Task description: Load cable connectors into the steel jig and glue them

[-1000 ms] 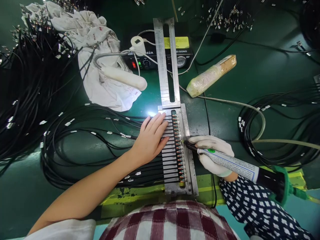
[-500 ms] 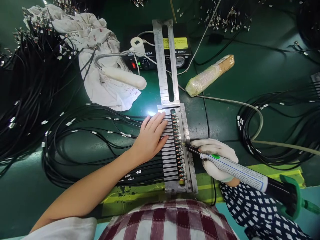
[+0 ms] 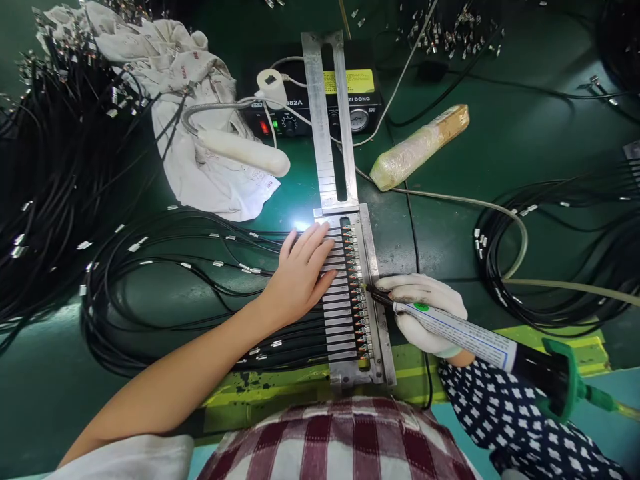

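My left hand (image 3: 303,270) lies flat, fingers stretched out, over black cables (image 3: 300,335) set side by side in the slots of a metal fixture (image 3: 340,349). My right hand (image 3: 425,310), in a white glove with dark smudges, is wrapped round a dispensing syringe (image 3: 455,333) with a printed label and a green cap at its back end. Its thin tip points left at the row of metal cable terminals (image 3: 359,313), around the middle of the row. Whether the tip touches a terminal I cannot tell.
Behind the fixture stands a black dispenser controller (image 3: 295,120), with a slotted metal bar (image 3: 317,133) in front. A lit lamp (image 3: 245,152) rests on white cloth (image 3: 200,180). A wrapped block (image 3: 420,147) lies right of the bar. Cable bundles (image 3: 50,200) fill the left; a cable coil (image 3: 500,267) lies right.
My right hand and the syringe have shifted slightly left, with the syringe's back end lower left than before. My left hand keeps its place on the cables.
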Tool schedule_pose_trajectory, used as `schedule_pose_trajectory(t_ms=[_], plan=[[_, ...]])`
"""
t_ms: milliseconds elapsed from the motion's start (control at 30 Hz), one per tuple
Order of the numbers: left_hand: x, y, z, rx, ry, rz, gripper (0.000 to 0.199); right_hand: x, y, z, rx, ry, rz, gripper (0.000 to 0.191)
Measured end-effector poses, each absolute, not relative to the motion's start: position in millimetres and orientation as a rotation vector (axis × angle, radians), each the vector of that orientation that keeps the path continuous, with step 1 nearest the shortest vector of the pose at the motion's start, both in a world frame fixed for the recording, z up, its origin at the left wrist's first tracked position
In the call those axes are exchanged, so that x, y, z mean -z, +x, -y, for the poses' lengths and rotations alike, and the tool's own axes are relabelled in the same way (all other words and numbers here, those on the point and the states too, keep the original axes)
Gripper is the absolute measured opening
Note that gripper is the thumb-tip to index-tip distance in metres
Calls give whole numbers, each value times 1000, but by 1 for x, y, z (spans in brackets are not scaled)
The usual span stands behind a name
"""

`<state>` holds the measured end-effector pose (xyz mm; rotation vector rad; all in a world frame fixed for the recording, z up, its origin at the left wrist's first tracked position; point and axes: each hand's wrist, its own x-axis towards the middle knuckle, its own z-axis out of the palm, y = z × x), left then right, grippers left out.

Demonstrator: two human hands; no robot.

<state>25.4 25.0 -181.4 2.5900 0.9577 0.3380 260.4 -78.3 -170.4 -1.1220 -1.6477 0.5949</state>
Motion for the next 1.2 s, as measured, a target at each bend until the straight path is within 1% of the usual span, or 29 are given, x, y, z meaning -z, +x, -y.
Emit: schedule_pose_trajectory(t_ms=[433, 1200], plan=[[180, 25, -25, -333, 2593, -954, 42, 166, 262, 78, -625, -1118, 1656, 18], [179, 26, -25, -340, 2558, -954, 42, 169, 262, 77, -612, -1137, 1639, 20]])
